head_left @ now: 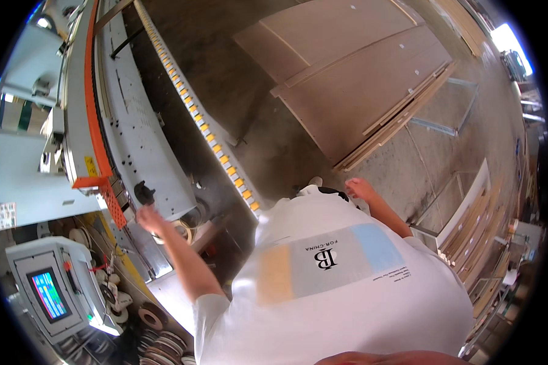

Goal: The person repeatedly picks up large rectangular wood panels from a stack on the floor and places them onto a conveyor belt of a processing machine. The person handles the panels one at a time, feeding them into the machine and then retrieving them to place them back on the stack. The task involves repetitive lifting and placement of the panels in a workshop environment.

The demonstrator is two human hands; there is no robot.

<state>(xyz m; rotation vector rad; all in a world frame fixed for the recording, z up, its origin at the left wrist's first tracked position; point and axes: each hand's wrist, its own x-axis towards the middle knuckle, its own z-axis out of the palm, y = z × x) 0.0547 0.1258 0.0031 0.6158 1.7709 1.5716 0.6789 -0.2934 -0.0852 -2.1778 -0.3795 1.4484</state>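
My left hand (pixel 149 219) reaches out to the side of a long machine, close to a black knob-like part (pixel 144 193) at the end of its grey bed (pixel 141 134). Its fingers are small and blurred, and whether they touch the knob I cannot tell. Held out from my body on the other side is my right hand (pixel 360 189), fingers loosely bent and partly apart, with nothing visible in it. Between the machine and me runs a narrow rail (pixel 210 137) with a row of yellow blocks.
Large brown boards (pixel 359 91) lie stacked ahead, long strips along their edge. A metal frame (pixel 450 106) sits beyond them, and more boards (pixel 478 225) stand at right. A control panel with a lit screen (pixel 50 295) and several tape rolls (pixel 161 347) are at lower left.
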